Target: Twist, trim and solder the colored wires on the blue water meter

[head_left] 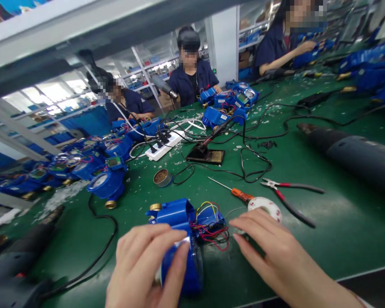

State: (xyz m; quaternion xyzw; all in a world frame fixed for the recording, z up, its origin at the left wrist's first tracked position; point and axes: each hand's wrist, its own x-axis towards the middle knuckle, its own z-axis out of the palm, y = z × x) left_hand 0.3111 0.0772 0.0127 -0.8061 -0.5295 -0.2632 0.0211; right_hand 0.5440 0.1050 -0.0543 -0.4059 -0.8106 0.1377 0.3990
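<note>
My left hand [147,265] is wrapped over a blue water meter [171,214] lying near the front of the bench, thumb and fingers gripping its round part. A brass fitting [155,207] shows at the meter's far left end. Red, black, yellow and white wires [211,233] spill from its right side beside a small blue housing [210,215]. To the right hovers my right hand [268,248], fingers curved with a gap between thumb and fingertips; whether something small and clear lies behind them I cannot tell. Just beyond it sits a white spool [265,207].
An orange-handled screwdriver [242,195] and cutting pliers [284,190] lie behind my right hand. Farther back are a soldering iron stand [205,155], a solder tin [162,177] and a power strip [165,145]. Heat guns [353,154] flank the bench; several co-workers sit opposite.
</note>
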